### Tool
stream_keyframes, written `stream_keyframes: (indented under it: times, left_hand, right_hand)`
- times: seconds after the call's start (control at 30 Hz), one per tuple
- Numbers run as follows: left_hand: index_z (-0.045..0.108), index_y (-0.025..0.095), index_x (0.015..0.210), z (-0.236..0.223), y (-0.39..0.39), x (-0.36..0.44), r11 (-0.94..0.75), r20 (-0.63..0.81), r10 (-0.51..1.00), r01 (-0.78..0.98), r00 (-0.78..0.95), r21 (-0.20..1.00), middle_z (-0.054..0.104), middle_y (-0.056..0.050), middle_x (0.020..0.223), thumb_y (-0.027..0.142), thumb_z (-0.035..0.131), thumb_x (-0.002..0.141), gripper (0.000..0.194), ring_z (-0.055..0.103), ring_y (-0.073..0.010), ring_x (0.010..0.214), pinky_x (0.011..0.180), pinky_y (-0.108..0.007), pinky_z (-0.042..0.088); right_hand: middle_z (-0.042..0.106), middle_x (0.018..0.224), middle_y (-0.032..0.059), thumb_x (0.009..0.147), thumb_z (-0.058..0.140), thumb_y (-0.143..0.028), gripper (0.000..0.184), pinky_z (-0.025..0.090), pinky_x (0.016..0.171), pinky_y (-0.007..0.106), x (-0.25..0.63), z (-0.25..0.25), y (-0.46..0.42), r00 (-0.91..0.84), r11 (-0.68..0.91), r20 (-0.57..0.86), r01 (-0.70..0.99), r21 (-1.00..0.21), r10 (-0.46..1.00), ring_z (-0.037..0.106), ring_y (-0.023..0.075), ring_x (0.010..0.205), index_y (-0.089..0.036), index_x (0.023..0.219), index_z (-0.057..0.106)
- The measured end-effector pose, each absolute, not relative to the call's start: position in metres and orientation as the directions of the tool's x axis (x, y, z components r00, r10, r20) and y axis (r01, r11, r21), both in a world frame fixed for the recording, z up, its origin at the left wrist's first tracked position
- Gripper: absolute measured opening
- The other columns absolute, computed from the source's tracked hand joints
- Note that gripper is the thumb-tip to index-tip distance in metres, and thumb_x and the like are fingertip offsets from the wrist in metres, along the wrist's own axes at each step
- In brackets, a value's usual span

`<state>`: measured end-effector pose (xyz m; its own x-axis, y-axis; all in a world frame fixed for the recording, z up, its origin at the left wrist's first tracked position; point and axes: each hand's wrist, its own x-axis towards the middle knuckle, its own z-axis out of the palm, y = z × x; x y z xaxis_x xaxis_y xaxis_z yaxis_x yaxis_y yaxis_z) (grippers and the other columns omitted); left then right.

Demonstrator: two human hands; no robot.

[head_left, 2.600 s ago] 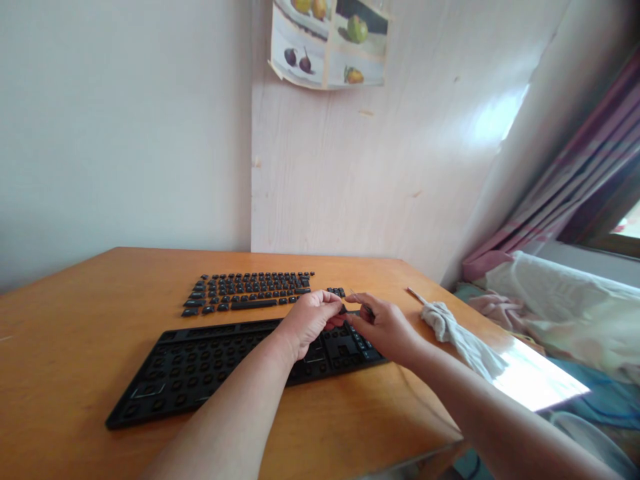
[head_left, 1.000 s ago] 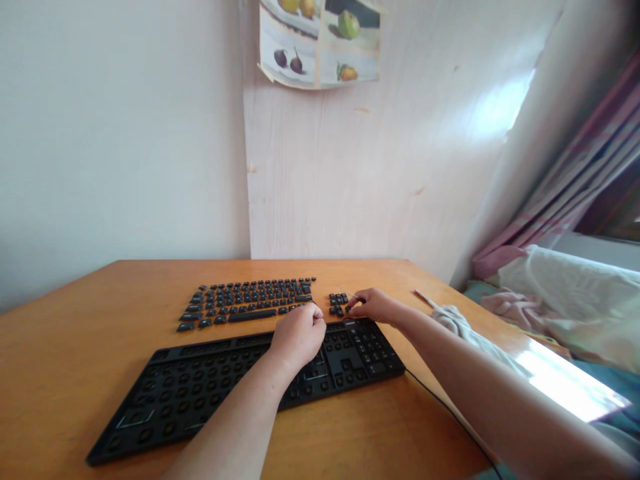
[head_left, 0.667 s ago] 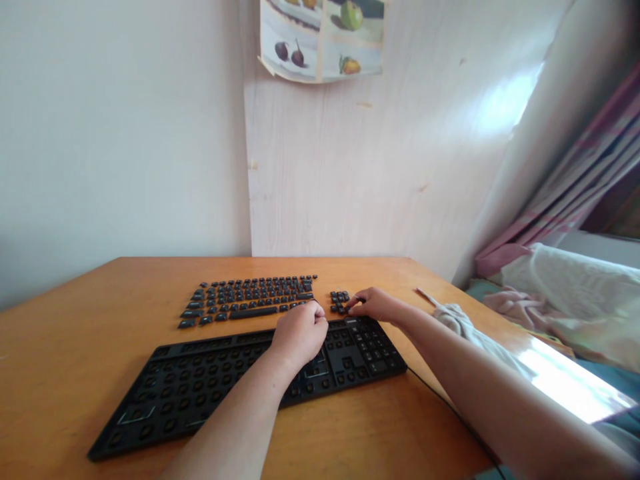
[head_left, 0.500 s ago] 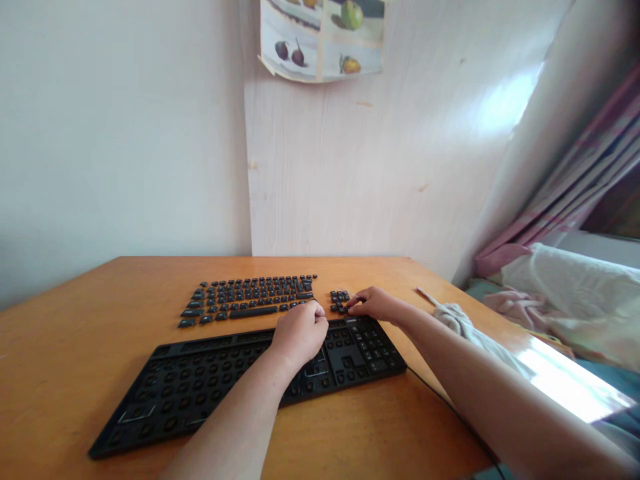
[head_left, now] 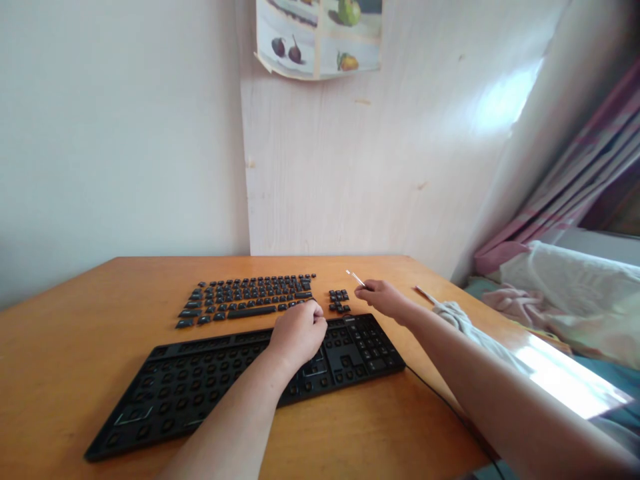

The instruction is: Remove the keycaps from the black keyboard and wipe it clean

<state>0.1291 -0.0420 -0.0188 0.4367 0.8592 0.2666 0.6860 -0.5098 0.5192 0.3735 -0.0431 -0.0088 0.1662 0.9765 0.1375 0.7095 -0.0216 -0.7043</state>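
A black keyboard [head_left: 200,373] lies on the wooden table, its left and middle key positions bare and its number pad capped. My left hand [head_left: 300,330] is closed in a fist over the keyboard's middle; whatever its fingers hold, if anything, is hidden. My right hand [head_left: 377,295] is closed around a thin keycap puller [head_left: 356,279] whose bright wire prongs point up and left, above the table. Left of that hand sits a small group of loose keycaps [head_left: 339,295]. Further left, many black keycaps [head_left: 250,292] lie in rows, with a long space bar [head_left: 251,311] at the front.
A grey cloth [head_left: 460,323] wrapped about a thin stick lies at the table's right side. A black cable [head_left: 440,398] runs from the keyboard off the front right edge. Behind the table [head_left: 370,427] stands a wall with taped fruit pictures [head_left: 320,47]; bedding [head_left: 565,287] is at right.
Earlier both hands met above the keyboard; then my right hand reached down among the small keycap group. It has now lifted back from there with the puller. My left hand stays in place.
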Motion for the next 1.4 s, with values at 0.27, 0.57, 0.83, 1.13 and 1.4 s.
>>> stream_keyframes:
  times: [0.27, 0.57, 0.83, 1.13, 1.4]
  left_hand:
    - [0.066, 0.023, 0.096, -0.02, -0.048, 0.128, -0.552, 0.256, 0.834, 0.751, 0.49, 0.363, 0.07, -0.007, 0.101, 0.035, 0.049, 0.082, 0.025, 0.061, -0.0245, 0.099, 0.083, -0.035, 0.044]
    - [0.066, 0.021, 0.104, -0.014, -0.056, 0.131, -0.59, 0.212, 0.807, 0.76, 0.551, 0.271, 0.068, -0.01, 0.107, 0.044, 0.046, 0.085, 0.036, 0.059, -0.0263, 0.105, 0.09, -0.037, 0.044]
    - [0.031, 0.022, 0.147, 0.002, -0.073, 0.121, -0.661, -0.082, 0.724, 0.723, 0.685, 0.2, 0.025, -0.015, 0.155, 0.087, 0.051, 0.053, 0.116, 0.023, -0.0387, 0.141, 0.112, -0.054, 0.023]
    - [0.022, 0.028, 0.15, -0.001, -0.084, 0.122, -0.709, -0.039, 0.686, 0.68, 0.726, 0.185, 0.027, -0.012, 0.154, 0.081, 0.061, 0.047, 0.122, 0.025, -0.0373, 0.14, 0.113, -0.051, 0.021]
    - [0.028, 0.025, 0.147, -0.007, -0.088, 0.147, -0.739, 0.053, 0.662, 0.639, 0.748, 0.212, 0.036, -0.012, 0.149, 0.081, 0.06, 0.049, 0.117, 0.033, -0.0366, 0.135, 0.113, -0.05, 0.024]
  right_hand:
    - [0.056, 0.062, 0.0007, 0.079, 0.048, -0.031, 0.021, 0.036, 0.045, 0.022, 0.386, 0.004, -0.064, 0.277, 0.022, 0.134, 0.374, -0.927, 0.952, 0.048, 0.0097, 0.048, -0.015, 0.08, 0.061]
    - [0.056, 0.065, 0.0032, 0.081, 0.046, -0.041, 0.036, 0.039, 0.055, 0.026, 0.405, -0.003, -0.072, 0.396, 0.092, 0.26, 0.395, -0.914, 0.881, 0.051, 0.0137, 0.058, -0.013, 0.073, 0.068]
    - [0.044, 0.055, -0.0024, 0.083, 0.042, -0.045, 0.04, 0.031, 0.05, 0.026, 0.421, -0.003, -0.072, 0.397, 0.1, 0.306, 0.462, -0.881, 0.865, 0.04, 0.0115, 0.05, -0.015, 0.076, 0.067]
    - [0.043, 0.053, -0.0023, 0.084, 0.041, -0.044, 0.038, 0.032, 0.048, 0.024, 0.417, -0.001, -0.071, 0.341, 0.168, 0.343, 0.45, -0.877, 0.875, 0.04, 0.012, 0.049, -0.015, 0.079, 0.065]
    - [0.053, 0.057, -0.0001, 0.084, 0.047, -0.041, 0.033, 0.034, 0.045, 0.022, 0.412, 0.007, -0.076, 0.296, 0.143, 0.253, 0.345, -0.928, 0.921, 0.044, 0.0099, 0.048, -0.013, 0.086, 0.064]
